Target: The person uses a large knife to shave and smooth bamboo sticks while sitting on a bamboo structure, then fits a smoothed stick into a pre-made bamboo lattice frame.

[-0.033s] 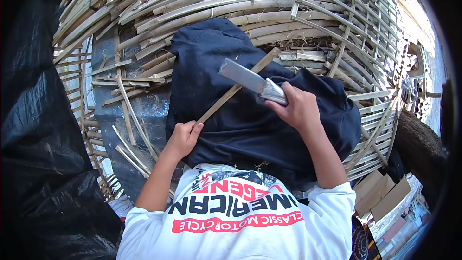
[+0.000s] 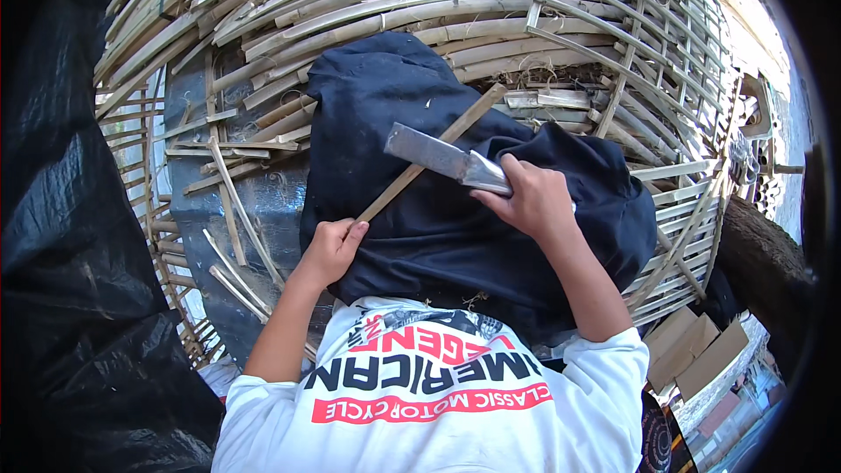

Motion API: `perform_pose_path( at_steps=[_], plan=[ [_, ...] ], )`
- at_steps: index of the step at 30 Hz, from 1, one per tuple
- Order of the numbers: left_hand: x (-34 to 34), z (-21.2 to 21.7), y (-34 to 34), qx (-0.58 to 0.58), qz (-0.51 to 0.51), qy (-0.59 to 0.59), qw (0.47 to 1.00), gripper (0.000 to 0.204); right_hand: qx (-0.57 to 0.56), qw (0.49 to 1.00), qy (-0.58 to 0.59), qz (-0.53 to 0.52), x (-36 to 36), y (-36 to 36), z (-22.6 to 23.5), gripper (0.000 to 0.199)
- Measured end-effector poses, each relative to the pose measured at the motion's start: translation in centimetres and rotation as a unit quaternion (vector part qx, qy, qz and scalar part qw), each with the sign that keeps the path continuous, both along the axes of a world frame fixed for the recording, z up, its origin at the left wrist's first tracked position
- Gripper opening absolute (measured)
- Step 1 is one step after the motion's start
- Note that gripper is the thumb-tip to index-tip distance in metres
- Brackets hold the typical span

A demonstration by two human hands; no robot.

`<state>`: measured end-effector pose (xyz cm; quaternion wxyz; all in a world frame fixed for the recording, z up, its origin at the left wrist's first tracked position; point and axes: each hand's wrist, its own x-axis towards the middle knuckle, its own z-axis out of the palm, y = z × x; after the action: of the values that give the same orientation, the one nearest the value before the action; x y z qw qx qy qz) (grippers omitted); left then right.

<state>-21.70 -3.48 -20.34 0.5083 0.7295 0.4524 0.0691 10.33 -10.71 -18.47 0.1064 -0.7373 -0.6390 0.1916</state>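
Left hand [image 2: 331, 252]: grip pinches the lower end of 1 bamboo strip [image 2: 394, 188], which slants up over dark cloth [image 2: 377, 88]. Right hand [image 2: 536, 200]: grip wraps round the silvery handle [image 2: 487, 173] of 1 broad-bladed knife [image 2: 431, 152]. Blade [image 2: 413, 145] overlaps the strip's middle; contact cannot be confirmed. Bamboo slats [image 2: 399, 16] lie beyond.

Red-and-black lettering [image 2: 426, 371] on white shirt [image 2: 420, 445]

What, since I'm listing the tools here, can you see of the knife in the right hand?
The knife has a broad, flat, grey, metal-looking blade with a squared end, and a silvery, wrapped-looking handle. The right hand grips the handle; the blade points up and left, crossing over the bamboo strip. Whether they touch is unclear.
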Motion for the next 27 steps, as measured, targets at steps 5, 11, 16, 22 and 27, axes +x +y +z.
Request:
perform_pose_path(
  at_steps=[5,11,16,22,27],
  plan=[
    [-0.3,-0.4,0.2,-0.035,0.024,0.003,0.999,0.047,0.096,0.988,0.023,-0.121,2.1,1.2,-1.8,0.048],
    [-0.2,-0.7,0.4,-0.035,0.024,0.002,0.999,0.051,0.039,0.998,0.053,-0.018,-0.7,0.7,-1.3,0.050],
    [-0.2,-1.1,0.0,-0.018,0.040,0.001,0.999,0.053,0.039,0.997,0.006,-0.062,1.2,1.6,-2.1,0.050],
    [-0.1,-0.8,0.3,-0.015,0.036,0.001,0.999,0.053,0.104,0.980,0.035,-0.167,1.5,1.0,-2.3,0.046],
    [0.2,-0.7,0.4,-0.021,0.030,-0.012,0.999,0.051,0.100,0.978,-0.011,-0.182,3.0,0.8,-0.6,0.050]
  ],
)
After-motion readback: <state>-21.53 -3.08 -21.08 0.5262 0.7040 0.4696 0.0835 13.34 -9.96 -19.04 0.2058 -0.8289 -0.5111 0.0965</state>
